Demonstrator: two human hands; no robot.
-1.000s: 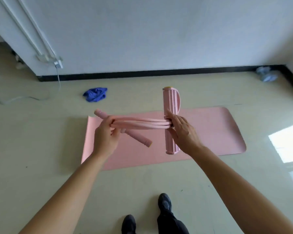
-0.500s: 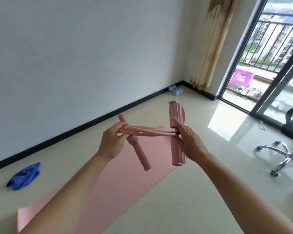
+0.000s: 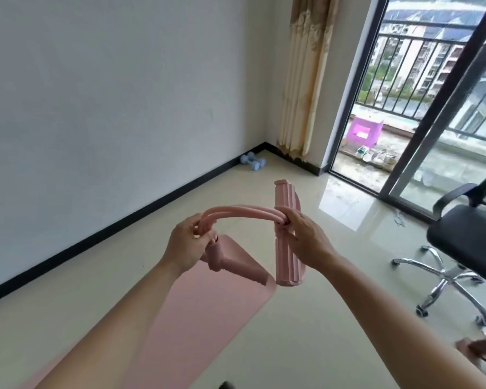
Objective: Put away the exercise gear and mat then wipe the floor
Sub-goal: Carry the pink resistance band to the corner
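Pink tubes [image 3: 242, 211] arch between our two hands, held up over the floor [image 3: 306, 318]; our left hand [image 3: 184, 247] curls its fingers round the bunched tubes at one end, and the foam handle [image 3: 225, 261] hangs tilted just below it; our right hand [image 3: 305, 240] grips the other end, fingers wrapped over the tubes where they meet the ribbed pedal [image 3: 288, 265], which stands nearly upright against that palm, its top above the knuckles and its foot below the wrist. Beneath both forearms the pink mat [image 3: 208, 310] lies flat and unrolled, its rounded end just under the handle and pedal. Beyond the left hand, well apart, blue dumbbells [image 3: 253, 162] sit in the corner by the black skirting; a beige curtain [image 3: 306, 80] hangs above them. Past the right hand a glass door [image 3: 439, 108] gives on a balcony with a purple stool [image 3: 364, 133] and white shoes [image 3: 376, 157]; to the right of that hand stands a black chair [image 3: 466, 240] on a chrome base; by our right forearm, at the frame's edge, something pinkish is too blurred to name.
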